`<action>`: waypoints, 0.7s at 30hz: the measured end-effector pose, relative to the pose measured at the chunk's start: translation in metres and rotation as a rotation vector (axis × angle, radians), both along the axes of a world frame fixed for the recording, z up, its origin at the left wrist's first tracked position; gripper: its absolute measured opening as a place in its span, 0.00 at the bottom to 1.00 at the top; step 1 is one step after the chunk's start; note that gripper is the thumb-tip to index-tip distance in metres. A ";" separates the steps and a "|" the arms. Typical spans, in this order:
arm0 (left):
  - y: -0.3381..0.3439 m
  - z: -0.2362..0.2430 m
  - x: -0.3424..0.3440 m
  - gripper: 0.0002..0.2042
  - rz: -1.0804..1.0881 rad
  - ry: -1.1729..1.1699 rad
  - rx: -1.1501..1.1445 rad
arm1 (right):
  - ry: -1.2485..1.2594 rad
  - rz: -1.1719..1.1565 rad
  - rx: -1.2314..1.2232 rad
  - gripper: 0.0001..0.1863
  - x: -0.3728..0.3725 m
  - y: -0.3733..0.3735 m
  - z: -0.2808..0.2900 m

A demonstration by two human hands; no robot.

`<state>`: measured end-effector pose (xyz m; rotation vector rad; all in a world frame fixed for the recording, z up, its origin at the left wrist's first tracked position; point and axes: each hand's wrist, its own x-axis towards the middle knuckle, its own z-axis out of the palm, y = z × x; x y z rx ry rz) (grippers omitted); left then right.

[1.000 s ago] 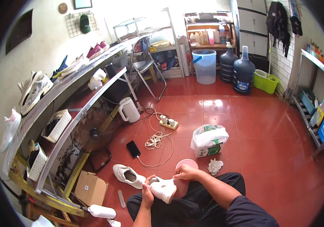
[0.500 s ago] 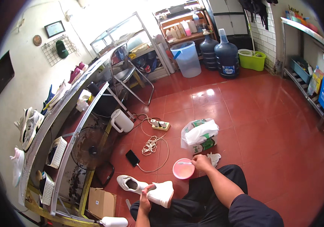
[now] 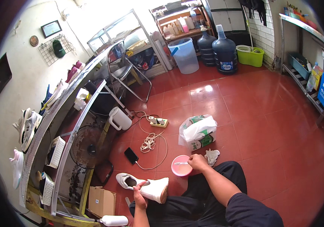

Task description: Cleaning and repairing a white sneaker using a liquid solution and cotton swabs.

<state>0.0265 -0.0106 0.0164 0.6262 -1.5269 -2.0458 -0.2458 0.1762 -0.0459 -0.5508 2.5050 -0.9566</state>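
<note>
White shoe (image 3: 155,190), sole turned right, gripped at its heel end by the left hand (image 3: 139,189) over the person's lap; fingers closed round it. A second white shoe (image 3: 127,180) lies on the red floor (image 3: 268,125) just to its left. Right hand (image 3: 198,162), farther and to the right, closed on a small brush (image 3: 181,163) whose head rests in the pink bowl (image 3: 181,168); forearm extended from the lower right, wrist bent down. A white rag (image 3: 211,155) lies just right of this hand. Far of the bowl, a white-and-green plastic bag (image 3: 197,132). Near left, a plain brown cardboard box (image 3: 102,201). Far wall: a framed rectangular sign (image 3: 51,28).
</note>
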 end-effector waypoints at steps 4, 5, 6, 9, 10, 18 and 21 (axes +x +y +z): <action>0.006 -0.004 0.007 0.36 -0.005 0.004 -0.003 | 0.014 0.017 0.016 0.14 0.009 0.003 0.002; 0.008 -0.005 0.009 0.36 -0.004 0.005 0.000 | 0.010 0.017 0.020 0.14 0.012 0.005 0.003; 0.009 -0.005 0.010 0.36 -0.003 -0.004 -0.014 | 0.007 0.017 0.024 0.14 0.014 0.007 0.003; 0.013 -0.007 0.013 0.35 0.006 -0.005 -0.016 | 0.090 -0.010 0.028 0.13 0.011 0.009 -0.011; 0.014 -0.006 0.012 0.35 0.013 0.001 -0.010 | 0.159 -0.005 0.041 0.12 0.008 0.009 -0.018; -0.011 0.011 -0.026 0.30 0.075 0.079 0.016 | 0.462 0.038 0.075 0.09 -0.024 -0.007 -0.057; -0.024 0.006 -0.022 0.31 0.102 0.108 0.038 | 0.503 0.016 0.099 0.07 -0.009 -0.016 -0.034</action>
